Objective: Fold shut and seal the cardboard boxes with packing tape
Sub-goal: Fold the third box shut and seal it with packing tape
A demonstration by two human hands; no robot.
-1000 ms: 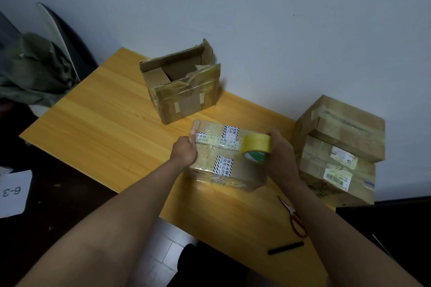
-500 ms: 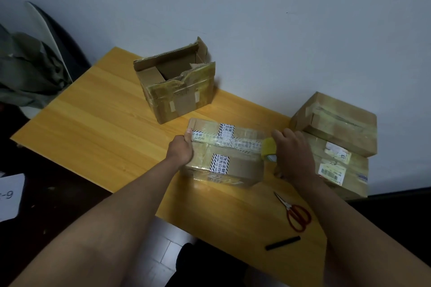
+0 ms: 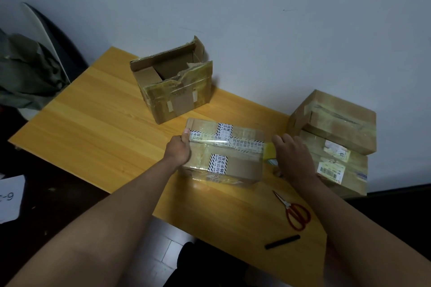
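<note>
**Tape stretched across the closed box**

While my left hand (image 3: 178, 151) grips the left end of the closed box (image 3: 225, 154), its thumb lies flat on the top edge, pinning down the start of a clear strip of tape (image 3: 224, 141) that runs across the lid toward my other hand. The rest of my left fingers are curled down over the box's side, out of sight.

My right hand (image 3: 292, 158) sits at the box's right end, palm down, wrapped over the yellow tape roll (image 3: 269, 154); only a slice of the roll shows between my fingers and the box corner. I cannot tell how tightly those fingers close round it, since the back of the hand hides them.

Beyond my left thumb, further up the bench (image 3: 81, 123), stands an open box (image 3: 173, 86) with torn flaps. Just past my right knuckles, two sealed boxes are stacked, the upper box (image 3: 333, 121) sitting on the lower box (image 3: 342, 170), which carries printed labels. Nearer to me than my right wrist lie red-handled scissors (image 3: 295, 212), and nearer still a black pen (image 3: 282, 241), both flat on the bench.
</note>
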